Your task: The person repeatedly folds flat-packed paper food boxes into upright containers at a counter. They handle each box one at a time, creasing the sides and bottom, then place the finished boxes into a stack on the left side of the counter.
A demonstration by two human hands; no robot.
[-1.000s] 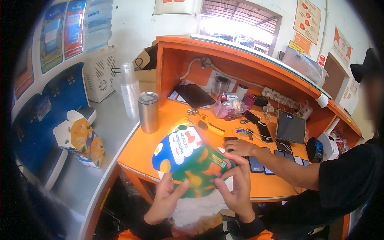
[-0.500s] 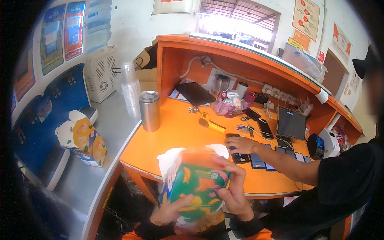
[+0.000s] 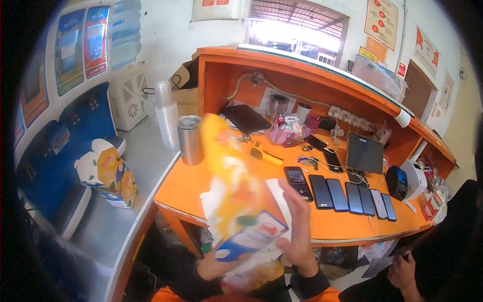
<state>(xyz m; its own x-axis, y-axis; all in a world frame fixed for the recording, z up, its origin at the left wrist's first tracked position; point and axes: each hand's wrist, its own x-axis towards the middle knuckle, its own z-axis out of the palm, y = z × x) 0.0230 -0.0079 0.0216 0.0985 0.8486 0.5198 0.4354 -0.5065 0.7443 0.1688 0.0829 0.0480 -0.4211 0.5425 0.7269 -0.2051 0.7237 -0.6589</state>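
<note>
A printed cardboard carton (image 3: 241, 194), yellow with orange, white and blue parts, is tilted up in front of me and blurred by motion. My left hand (image 3: 214, 264) grips it low on the left, with most fingers hidden behind the cardboard. Along its right side, my right hand (image 3: 299, 229) has its fingers stretched upward and thumb apart, touching or very near the edge. Below, over my lap, lies another yellow printed piece (image 3: 266, 274), partly covered. White sheets (image 3: 207, 201) show behind the carton at the table's edge.
An opened carton (image 3: 108, 173) stands on the grey counter at left. The orange desk (image 3: 171, 189) bears a steel tumbler (image 3: 190, 141), yellow handheld device (image 3: 266, 155), several phones (image 3: 321, 191) and a tablet (image 3: 366, 153). Stacked plastic cups (image 3: 166, 118) stand behind. A co-worker's hand (image 3: 402, 272) is at lower right.
The carton has turned from its green side to its yellow side and swung up. My right hand's fingers have straightened. The co-worker's arm has withdrawn from the phones to the lower right.
</note>
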